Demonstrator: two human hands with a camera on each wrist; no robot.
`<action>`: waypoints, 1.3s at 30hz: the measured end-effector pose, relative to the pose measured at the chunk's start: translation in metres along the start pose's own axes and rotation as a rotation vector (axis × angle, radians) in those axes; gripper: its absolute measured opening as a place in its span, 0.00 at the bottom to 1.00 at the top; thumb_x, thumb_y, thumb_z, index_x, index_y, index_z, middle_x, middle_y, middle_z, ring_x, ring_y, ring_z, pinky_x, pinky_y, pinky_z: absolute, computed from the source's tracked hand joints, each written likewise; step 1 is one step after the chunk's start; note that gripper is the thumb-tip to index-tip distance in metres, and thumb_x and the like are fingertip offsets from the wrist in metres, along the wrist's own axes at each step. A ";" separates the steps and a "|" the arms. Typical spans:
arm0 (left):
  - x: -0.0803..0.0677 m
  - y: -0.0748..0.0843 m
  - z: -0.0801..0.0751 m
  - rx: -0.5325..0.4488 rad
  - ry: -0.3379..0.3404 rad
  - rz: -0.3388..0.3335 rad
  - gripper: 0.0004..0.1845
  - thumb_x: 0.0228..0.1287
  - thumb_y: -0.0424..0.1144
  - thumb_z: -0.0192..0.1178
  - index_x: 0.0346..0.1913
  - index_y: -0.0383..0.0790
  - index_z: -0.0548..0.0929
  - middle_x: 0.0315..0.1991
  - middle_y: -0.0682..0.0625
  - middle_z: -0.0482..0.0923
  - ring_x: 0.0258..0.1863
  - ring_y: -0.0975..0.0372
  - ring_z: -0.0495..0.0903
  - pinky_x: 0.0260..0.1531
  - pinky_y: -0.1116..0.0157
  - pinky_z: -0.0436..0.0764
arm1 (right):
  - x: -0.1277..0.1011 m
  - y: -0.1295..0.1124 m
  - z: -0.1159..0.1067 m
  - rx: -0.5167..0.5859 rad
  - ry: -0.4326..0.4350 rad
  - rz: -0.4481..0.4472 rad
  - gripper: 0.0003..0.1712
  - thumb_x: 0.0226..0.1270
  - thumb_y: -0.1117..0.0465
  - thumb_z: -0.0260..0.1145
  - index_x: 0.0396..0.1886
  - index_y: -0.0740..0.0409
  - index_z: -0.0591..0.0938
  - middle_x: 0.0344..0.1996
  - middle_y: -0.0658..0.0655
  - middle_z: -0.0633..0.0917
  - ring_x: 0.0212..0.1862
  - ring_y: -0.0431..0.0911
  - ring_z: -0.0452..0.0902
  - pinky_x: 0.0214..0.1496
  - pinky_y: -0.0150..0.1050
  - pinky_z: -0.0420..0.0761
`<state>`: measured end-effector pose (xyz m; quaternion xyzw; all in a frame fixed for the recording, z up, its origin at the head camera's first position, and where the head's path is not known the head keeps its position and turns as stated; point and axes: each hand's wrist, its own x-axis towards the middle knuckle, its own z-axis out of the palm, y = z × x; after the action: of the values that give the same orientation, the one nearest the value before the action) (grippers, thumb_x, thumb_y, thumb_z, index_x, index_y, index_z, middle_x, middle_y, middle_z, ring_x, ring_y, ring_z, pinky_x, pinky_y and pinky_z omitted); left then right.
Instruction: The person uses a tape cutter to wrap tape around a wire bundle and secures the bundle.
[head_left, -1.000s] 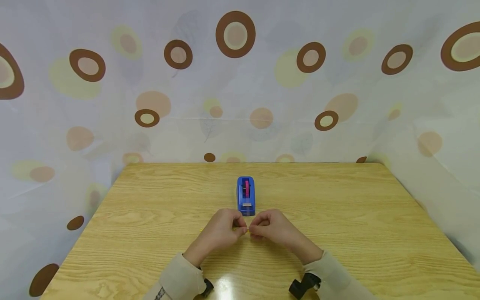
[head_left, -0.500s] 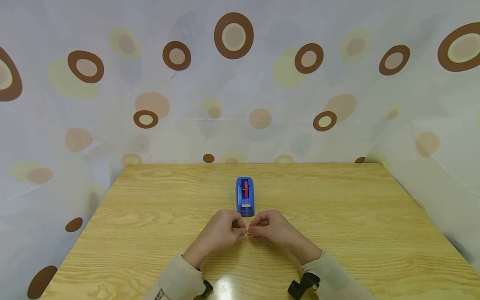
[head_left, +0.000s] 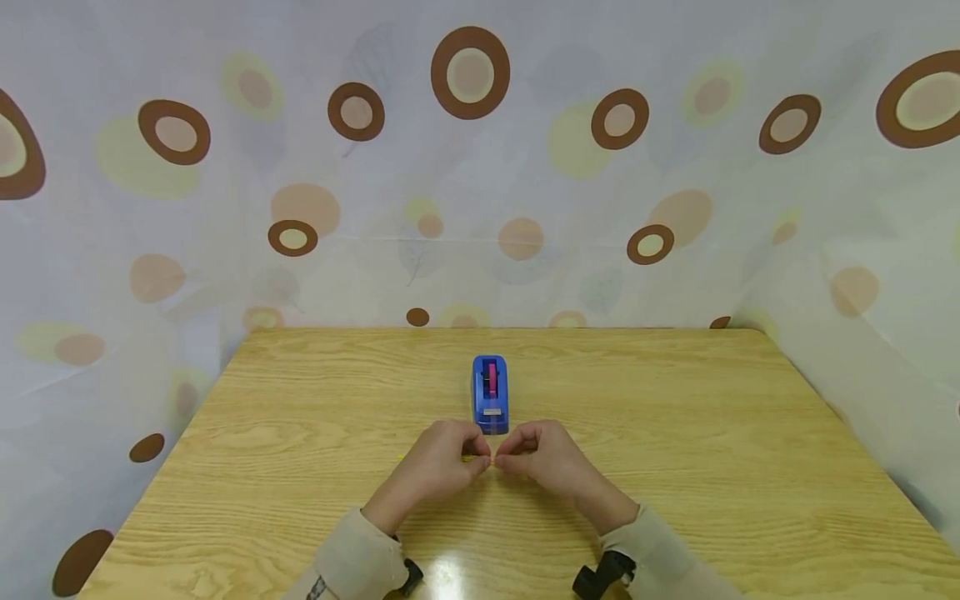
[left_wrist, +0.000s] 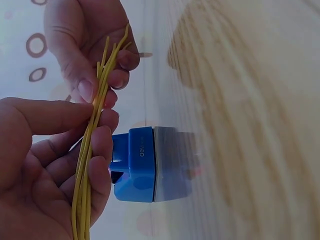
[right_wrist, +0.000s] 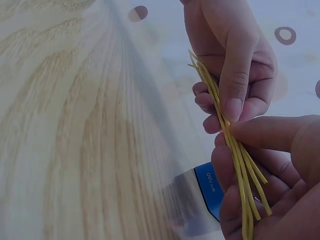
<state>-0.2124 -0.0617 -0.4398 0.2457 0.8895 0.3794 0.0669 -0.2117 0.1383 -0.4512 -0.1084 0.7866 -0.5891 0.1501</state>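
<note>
My left hand (head_left: 438, 454) and right hand (head_left: 547, 454) meet fingertip to fingertip at the front of the blue tape dispenser (head_left: 491, 417). Between them runs a bundle of thin yellow strands (left_wrist: 84, 175), like wires or cords. Thumb and fingers of the left hand (left_wrist: 47, 155) pinch it near its middle. The right hand (right_wrist: 295, 150) pinches it right beside, thumb tips close together. In the right wrist view the strands (right_wrist: 242, 170) fan out over the right palm, loose ends spread. A small shiny spot shows on the bundle at the thumbs. Most of the bundle is hidden in the head view.
The dispenser carries a roll with a pink core (head_left: 492, 379), and a bit of clear tape hangs at its front. All stands on a wood-grain table (head_left: 675, 417). A patterned cloth (head_left: 465, 167) hangs behind and along the sides.
Both hands keep their pinch at nearly the same place, with only a slight shift to the left. The dispenser stays put.
</note>
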 end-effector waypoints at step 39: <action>0.000 -0.003 0.002 0.000 0.049 -0.001 0.07 0.61 0.32 0.69 0.27 0.46 0.86 0.25 0.62 0.80 0.27 0.68 0.76 0.30 0.68 0.78 | 0.002 -0.001 -0.003 -0.043 0.010 0.049 0.09 0.66 0.63 0.70 0.41 0.65 0.86 0.35 0.54 0.86 0.38 0.44 0.81 0.40 0.39 0.80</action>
<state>-0.2130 -0.0621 -0.4432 0.2360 0.8910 0.3851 0.0454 -0.2147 0.1396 -0.4494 -0.0893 0.8022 -0.5688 0.1580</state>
